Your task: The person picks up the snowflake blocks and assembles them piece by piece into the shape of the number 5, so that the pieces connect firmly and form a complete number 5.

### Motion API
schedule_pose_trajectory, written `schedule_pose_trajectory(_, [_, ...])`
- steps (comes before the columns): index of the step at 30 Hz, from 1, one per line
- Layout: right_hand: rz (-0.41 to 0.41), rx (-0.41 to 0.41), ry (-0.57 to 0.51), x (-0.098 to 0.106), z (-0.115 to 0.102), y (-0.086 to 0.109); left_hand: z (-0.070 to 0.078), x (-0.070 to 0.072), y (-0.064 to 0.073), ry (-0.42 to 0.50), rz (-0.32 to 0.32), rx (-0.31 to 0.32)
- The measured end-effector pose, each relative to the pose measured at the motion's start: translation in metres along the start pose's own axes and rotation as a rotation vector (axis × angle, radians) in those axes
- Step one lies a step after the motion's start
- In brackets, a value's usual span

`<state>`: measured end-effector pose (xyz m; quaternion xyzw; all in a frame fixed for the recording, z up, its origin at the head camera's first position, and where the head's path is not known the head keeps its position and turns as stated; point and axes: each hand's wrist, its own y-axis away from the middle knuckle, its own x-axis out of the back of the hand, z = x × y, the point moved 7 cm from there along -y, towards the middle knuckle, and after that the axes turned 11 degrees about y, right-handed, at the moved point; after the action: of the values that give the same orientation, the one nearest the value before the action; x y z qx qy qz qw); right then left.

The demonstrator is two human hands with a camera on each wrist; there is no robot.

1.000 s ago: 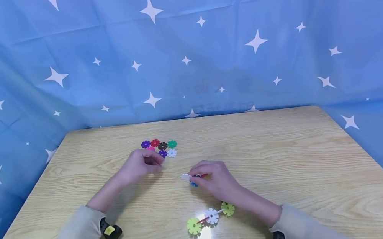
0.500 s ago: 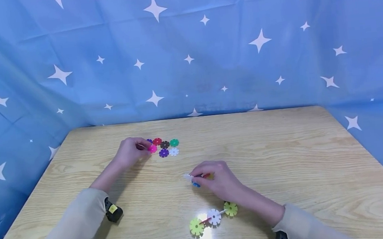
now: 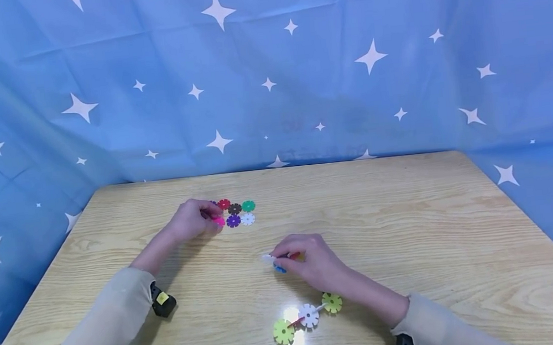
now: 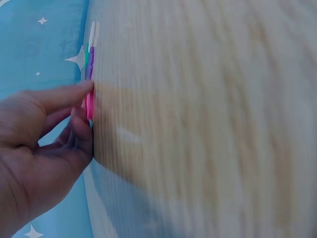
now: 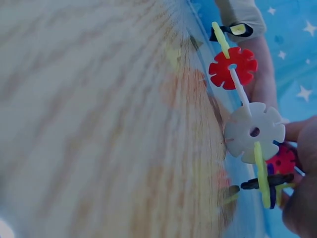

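Note:
At the back left, the left hand [image 3: 193, 219] has its fingers at both sides of a pink notched disc [image 3: 219, 221] and pinches it at table level. In the left wrist view the pink disc [image 4: 90, 105] shows edge-on between the fingertips of the left hand [image 4: 54, 124]. The right hand [image 3: 309, 255] pinches a small cluster of joined discs above the table; a white disc [image 3: 267, 258], a blue disc [image 3: 279, 268] and red and yellow parts stick out. Its fingers cover the rest of the cluster. In the right wrist view the right hand [image 5: 304, 173] is partly cut off.
Beside the left hand lie red [image 3: 223, 204], black [image 3: 234, 209], green [image 3: 248, 206], purple [image 3: 233, 221] and white [image 3: 248, 219] discs. Nearer the front stands a joined chain with a white disc [image 3: 308, 315] and yellow-green discs [image 3: 284, 333]. A starry blue cloth [image 3: 270, 106] hangs behind the table.
The left hand has moved back and left from beside the purple disc to the pink one. The pink disc has slid slightly towards the front. The right hand stays almost still with its cluster.

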<state>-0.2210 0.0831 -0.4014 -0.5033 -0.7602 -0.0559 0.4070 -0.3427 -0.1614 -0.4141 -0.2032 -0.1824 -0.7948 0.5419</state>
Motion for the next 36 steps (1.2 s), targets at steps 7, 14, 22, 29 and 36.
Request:
schedule_pose_trajectory(7, [0.008,0.0,0.002,0.002,0.001,0.001,0.0,-0.002,0.002,0.0,-0.044,0.019])
schedule_pose_trajectory(14, [0.009,-0.012,-0.011,0.002,0.001,0.001,0.002,-0.003,0.002,-0.029,-0.062,0.04])
schedule_pose_trajectory(22, [0.007,-0.024,-0.01,0.001,0.001,0.002,0.0,-0.005,0.003,-0.015,-0.097,0.037])
schedule_pose_trajectory(29, [-0.004,-0.037,-0.023,0.0,0.002,0.003,-0.008,-0.003,0.008,0.097,-0.207,0.023])
schedule_pose_trajectory(36, [-0.006,-0.032,-0.024,0.0,0.001,0.004,-0.008,-0.002,0.008,0.125,-0.245,0.028])
